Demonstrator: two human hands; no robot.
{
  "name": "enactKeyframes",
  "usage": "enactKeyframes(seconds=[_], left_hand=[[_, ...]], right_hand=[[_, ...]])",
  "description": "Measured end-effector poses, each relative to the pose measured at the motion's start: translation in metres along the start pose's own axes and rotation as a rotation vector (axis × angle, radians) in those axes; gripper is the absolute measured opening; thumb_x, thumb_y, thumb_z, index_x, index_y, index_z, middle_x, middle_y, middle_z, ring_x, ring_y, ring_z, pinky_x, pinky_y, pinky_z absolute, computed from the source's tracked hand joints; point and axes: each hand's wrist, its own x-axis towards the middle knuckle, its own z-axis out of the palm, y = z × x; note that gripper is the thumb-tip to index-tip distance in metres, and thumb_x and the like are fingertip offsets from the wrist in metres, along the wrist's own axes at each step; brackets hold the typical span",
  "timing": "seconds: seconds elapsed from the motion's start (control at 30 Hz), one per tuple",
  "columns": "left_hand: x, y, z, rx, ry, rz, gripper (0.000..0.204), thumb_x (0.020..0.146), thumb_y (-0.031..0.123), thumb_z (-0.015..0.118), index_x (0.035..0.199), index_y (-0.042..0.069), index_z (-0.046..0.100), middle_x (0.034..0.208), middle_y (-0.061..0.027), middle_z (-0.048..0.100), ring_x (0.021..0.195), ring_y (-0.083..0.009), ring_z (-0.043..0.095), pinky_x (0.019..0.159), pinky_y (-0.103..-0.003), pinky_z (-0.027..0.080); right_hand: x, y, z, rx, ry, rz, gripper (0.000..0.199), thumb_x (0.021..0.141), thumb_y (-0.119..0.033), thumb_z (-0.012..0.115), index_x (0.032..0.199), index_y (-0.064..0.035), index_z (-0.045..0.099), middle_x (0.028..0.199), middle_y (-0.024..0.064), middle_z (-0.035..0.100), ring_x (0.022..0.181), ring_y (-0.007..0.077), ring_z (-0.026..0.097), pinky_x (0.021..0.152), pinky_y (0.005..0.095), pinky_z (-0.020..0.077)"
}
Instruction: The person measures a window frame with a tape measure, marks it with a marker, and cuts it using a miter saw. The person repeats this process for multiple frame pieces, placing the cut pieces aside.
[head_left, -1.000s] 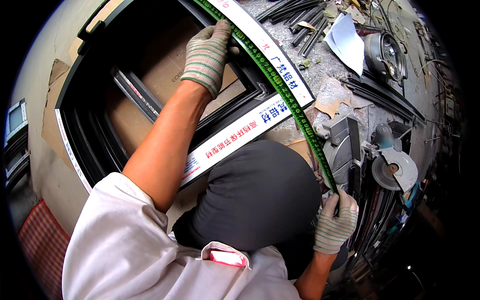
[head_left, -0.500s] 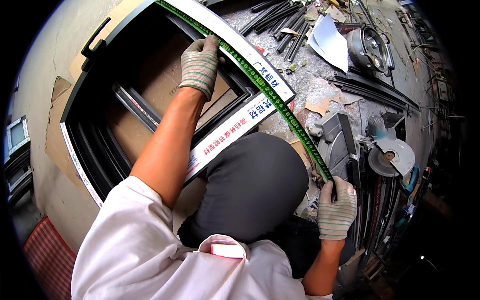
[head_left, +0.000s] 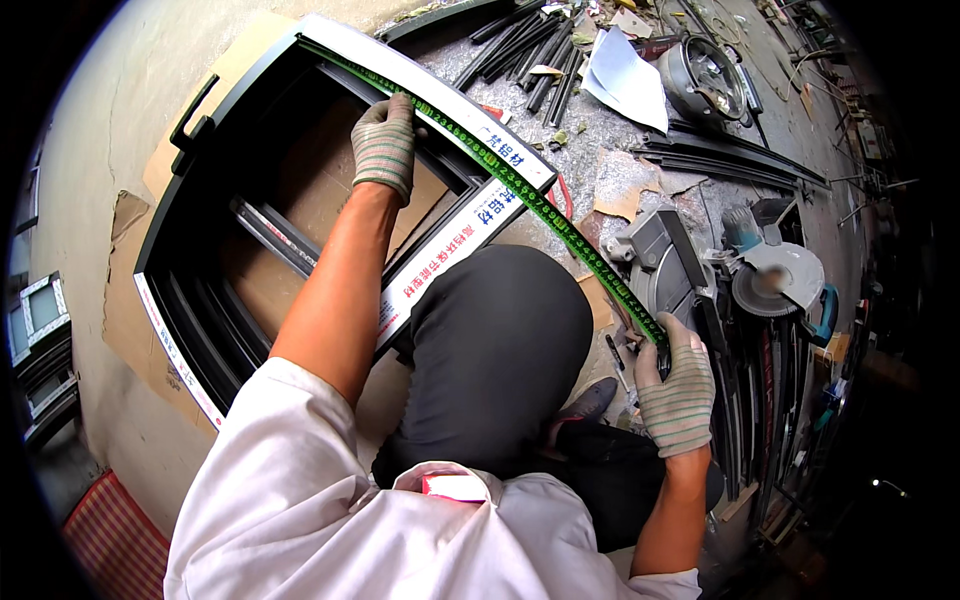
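A person crouches over a dark window frame (head_left: 200,270) on the floor, a green measuring tape (head_left: 520,195) already stretched along its white-wrapped edge. The gloved left hand (head_left: 385,145) presses the tape flat against the frame; the gloved right hand (head_left: 678,385), grip clenched, holds the tape's other end. A chop saw (head_left: 770,285), loose metal bars (head_left: 520,45) and paper scraps (head_left: 625,80) crowd the right side.

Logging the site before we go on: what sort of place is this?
Probably a metal window-frame workshop: a dark aluminium frame lies on the concrete floor, loose black metal profiles are piled nearby, and a circular cut-off saw stands beside them.
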Motion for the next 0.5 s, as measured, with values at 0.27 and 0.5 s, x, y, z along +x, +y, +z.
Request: enactKeyframes(seconds=[0.27, 0.5], left_hand=[[-0.006, 0.004, 0.005, 0.007, 0.013, -0.032, 0.033, 0.103, 0.029, 0.063, 0.102, -0.004, 0.067, 0.076, -0.0048, 0.065, 0.06, -0.0109, 0.059, 0.058, -0.026, 0.051], [-0.003, 0.004, 0.0, 0.02, -0.002, -0.015, 0.034, 0.103, 0.03, 0.063, 0.106, -0.003, 0.067, 0.08, -0.0049, 0.066, 0.061, -0.0113, 0.058, 0.06, -0.025, 0.053]], right_hand=[[0.0, -0.001, 0.003, 0.007, -0.005, 0.06, 0.036, 0.09, -0.011, 0.063, 0.124, -0.0001, 0.063, 0.103, 0.0224, 0.065, 0.097, 0.0413, 0.062, 0.086, 0.0498, 0.0495], [0.017, -0.017, 0.014, 0.019, -0.018, 0.061, 0.035, 0.092, -0.014, 0.06, 0.124, -0.0011, 0.064, 0.108, 0.0229, 0.067, 0.101, 0.0424, 0.063, 0.091, 0.0498, 0.0503]])
